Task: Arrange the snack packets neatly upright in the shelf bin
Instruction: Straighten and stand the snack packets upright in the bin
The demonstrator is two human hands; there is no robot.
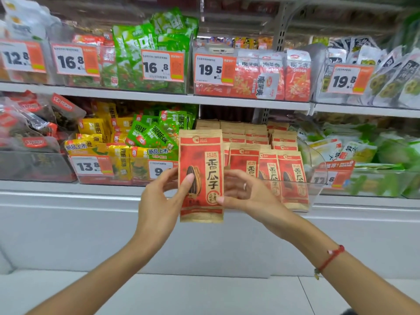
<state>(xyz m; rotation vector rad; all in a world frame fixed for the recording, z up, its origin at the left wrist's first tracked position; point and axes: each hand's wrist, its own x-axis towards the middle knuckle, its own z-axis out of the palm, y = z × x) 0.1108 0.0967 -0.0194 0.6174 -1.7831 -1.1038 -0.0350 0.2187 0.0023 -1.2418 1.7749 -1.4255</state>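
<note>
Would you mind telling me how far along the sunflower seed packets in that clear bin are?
Mostly done: several rows of red-and-kraft packets already stand upright in the clear bin. In hand: one packet, upright and facing out, held in front of the bin's left end by the left hand and right hand. Left: setting it into the bin beside the front row.

The held packet is kraft tan with a red panel, dark characters and a black-striped sunflower seed; the packets in the clear bin match it. Nearby packs are yellow and bright green, price tags white and orange (black numerals). A red cord bracelet circles the right wrist.
</note>
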